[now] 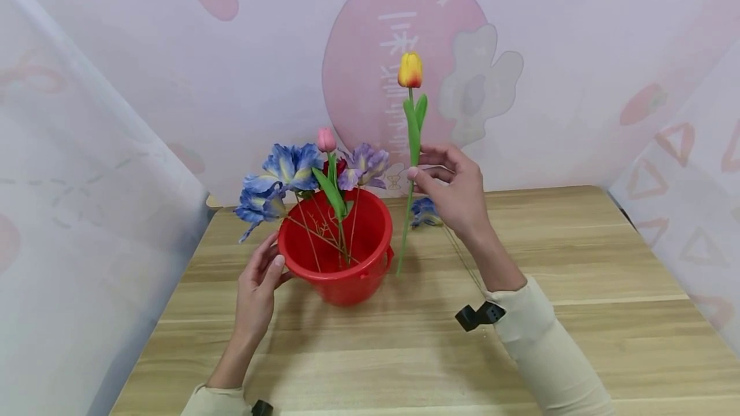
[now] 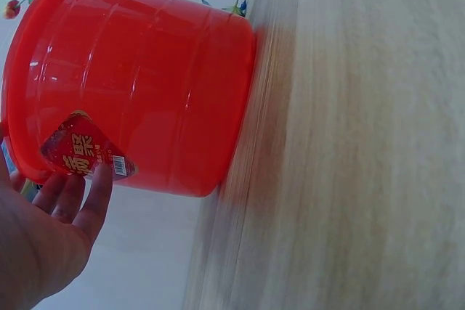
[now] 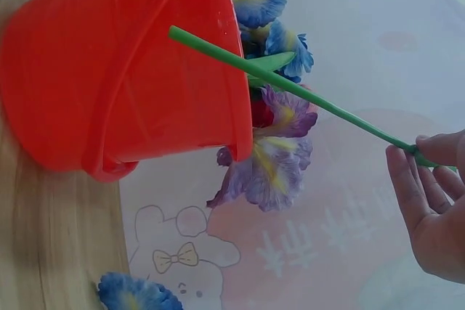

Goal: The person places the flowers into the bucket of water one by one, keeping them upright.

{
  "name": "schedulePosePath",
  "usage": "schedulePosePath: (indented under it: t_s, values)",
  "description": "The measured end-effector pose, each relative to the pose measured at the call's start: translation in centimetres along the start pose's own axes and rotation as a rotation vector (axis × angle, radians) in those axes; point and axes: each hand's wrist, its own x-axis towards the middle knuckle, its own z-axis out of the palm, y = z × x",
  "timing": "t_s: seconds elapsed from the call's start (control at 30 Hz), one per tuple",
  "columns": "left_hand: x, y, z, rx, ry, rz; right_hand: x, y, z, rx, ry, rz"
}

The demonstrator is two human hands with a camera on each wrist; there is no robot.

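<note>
My right hand pinches the green stem of a yellow-and-red tulip between thumb and fingers. The tulip stands upright beside the right rim of a red bucket, its stem end hanging low near the bucket wall. At the bucket's left rim, my left hand holds on, with its fingers against the outer wall by a dark red label. Inside the bucket lean blue irises, a pink tulip and a purple iris. A red flower is partly hidden among them.
Behind the right hand, another blue iris lies on the wooden table, its thin stem running toward the right forearm. The bucket's red handle hangs down its side. A printed backdrop rises behind the table.
</note>
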Motion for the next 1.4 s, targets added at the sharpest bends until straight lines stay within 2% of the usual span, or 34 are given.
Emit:
schedulePosePath:
  t_s: [0.83, 1.17, 1.4]
  values:
    - [0.2, 0.0, -0.3, 0.004, 0.008, 0.011, 0.3, -0.7, 0.2, 0.021, 0.031, -0.014]
    - [0.3, -0.1, -0.1, 0.001, -0.002, 0.016, 2.0, -1.6, 1.7, 0.133, 0.086, -0.090]
    - [0.2, -0.2, 0.0, -0.013, -0.005, 0.024, 2.7, -1.5, 2.9, 0.121, 0.092, -0.091]
